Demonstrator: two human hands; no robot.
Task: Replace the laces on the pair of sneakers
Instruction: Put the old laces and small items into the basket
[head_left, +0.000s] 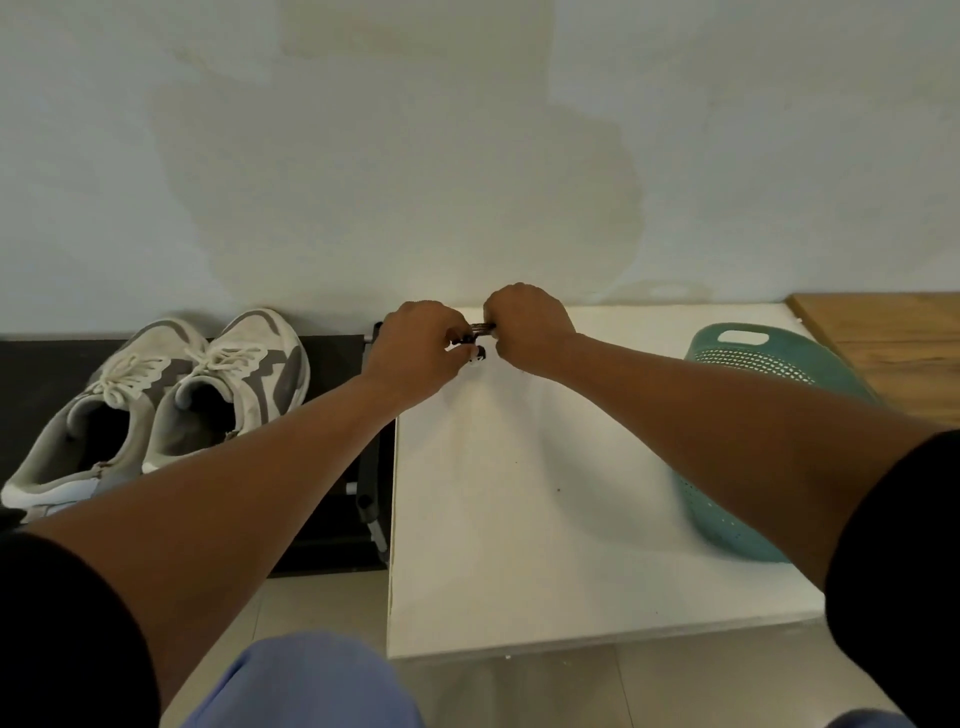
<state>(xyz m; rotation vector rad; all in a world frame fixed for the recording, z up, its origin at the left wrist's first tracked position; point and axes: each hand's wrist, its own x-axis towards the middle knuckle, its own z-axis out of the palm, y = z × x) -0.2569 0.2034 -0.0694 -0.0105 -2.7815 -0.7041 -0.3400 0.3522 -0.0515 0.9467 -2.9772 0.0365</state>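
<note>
Two hands, left hand (415, 345) and right hand (527, 325), pinch a small dark bundle (479, 332), probably new laces, over the white table (519, 519), while the sneakers (171, 395) sit still laced well to the left; unwrapping likely comes next.

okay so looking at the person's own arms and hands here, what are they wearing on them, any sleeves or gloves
Both forearms are bare. The left hand and right hand wear no gloves, and no watch or bracelet shows at either wrist. A black sleeve covers the left upper arm, and a matching black sleeve covers the right upper arm, both ending near the elbow.
</note>
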